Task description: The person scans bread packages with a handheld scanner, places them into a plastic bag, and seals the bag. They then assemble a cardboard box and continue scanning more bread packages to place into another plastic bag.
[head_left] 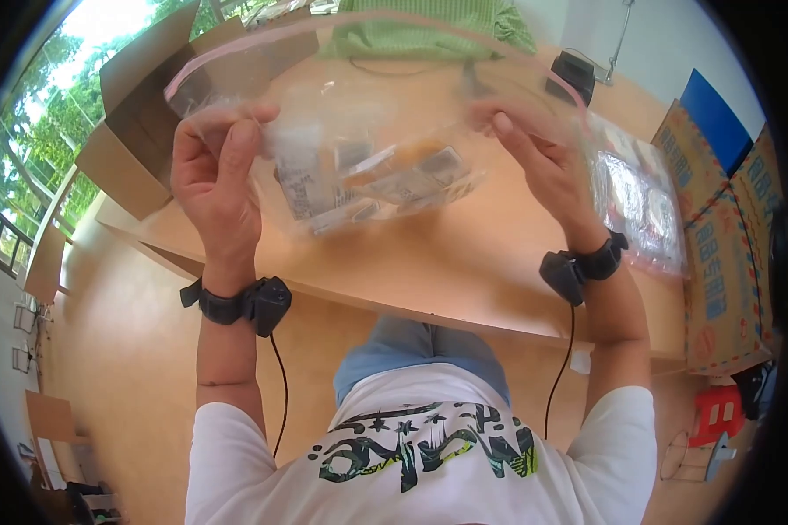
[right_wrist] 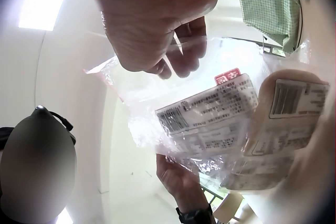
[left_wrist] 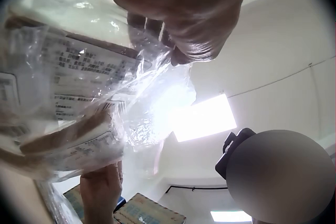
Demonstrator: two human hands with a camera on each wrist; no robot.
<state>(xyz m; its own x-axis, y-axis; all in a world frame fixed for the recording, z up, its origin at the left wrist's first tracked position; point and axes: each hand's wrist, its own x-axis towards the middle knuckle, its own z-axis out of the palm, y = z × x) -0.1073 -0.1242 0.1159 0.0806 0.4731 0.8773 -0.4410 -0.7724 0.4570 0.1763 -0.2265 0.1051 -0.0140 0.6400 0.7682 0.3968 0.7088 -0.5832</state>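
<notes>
A large clear plastic zip bag (head_left: 280, 197) with a pink strip along its top hangs in front of me, over the table. Several packets (head_left: 407, 171) with printed labels lie in its lower part. My left hand (head_left: 217, 171) pinches the bag's left side between thumb and fingers. On the other side, my right hand (head_left: 543, 166) grips the bag's edge, its thumb pointing up and inward. The right wrist view brings out barcodes on the packets (right_wrist: 210, 103), with the curled fingers (right_wrist: 184, 58) just above them. Labels (left_wrist: 89, 66) also show through the film in the left wrist view.
Another clear bag (head_left: 635, 206) of packets lies on the table (head_left: 411, 271) at the right. Printed cartons (head_left: 718, 245) stand beyond it. An open cardboard box (head_left: 136, 131) is at the back left. A green checked cloth (head_left: 420, 35) lies at the far edge, a black device (head_left: 571, 77) near it.
</notes>
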